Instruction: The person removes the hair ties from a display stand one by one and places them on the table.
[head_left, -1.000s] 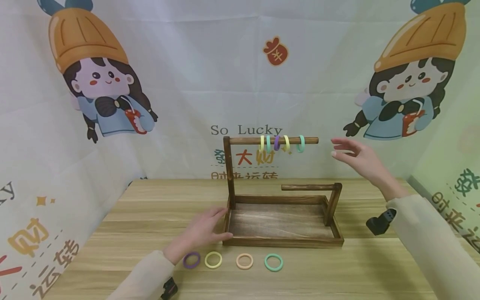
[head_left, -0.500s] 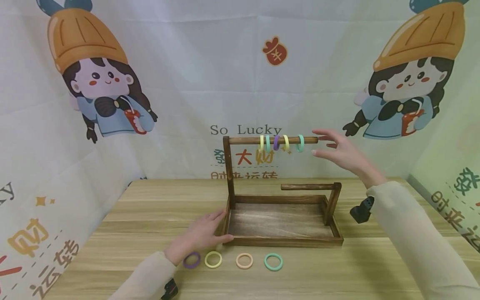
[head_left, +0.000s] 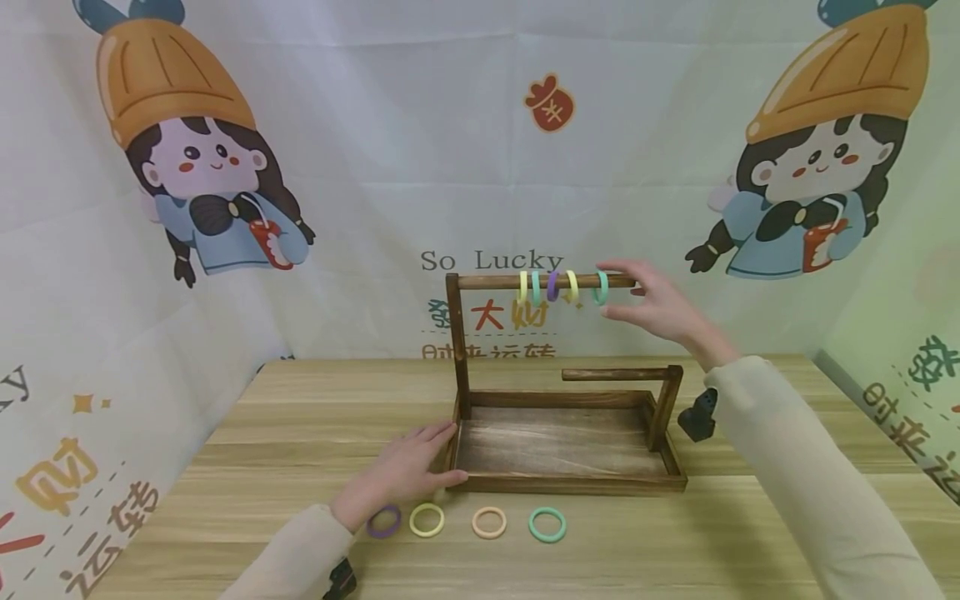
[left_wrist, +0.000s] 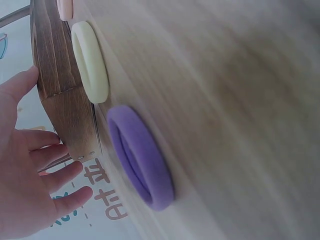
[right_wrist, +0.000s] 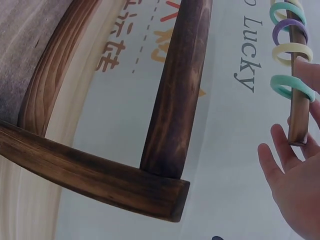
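Note:
In the head view a brown wooden stand (head_left: 566, 485) with a tray base carries a tall upper rod (head_left: 487, 282) and a short lower rod (head_left: 611, 375). Several rings hang on the upper rod; the rightmost is a green ring (head_left: 601, 288). My right hand (head_left: 663, 307) is at that rod's free end, finger and thumb spread above and below the green ring; whether they touch it I cannot tell. My left hand (head_left: 401, 467) rests with extended fingers against the tray's left end, its thumb at the front corner. In the left wrist view those fingers (left_wrist: 67, 176) look straight.
Along the tabletop before the tray lie a purple ring (head_left: 384, 521), a yellow ring (head_left: 427, 520), a peach ring (head_left: 489, 522) and another green ring (head_left: 547, 525). Behind the table (head_left: 300, 400) hangs a printed cloth (head_left: 375, 125). The lower rod's post (head_left: 664, 412) stands beneath my right forearm.
My right hand has moved left, from beyond the upper rod's free end to around the rightmost green ring. The left hand and the rings stay where they were.

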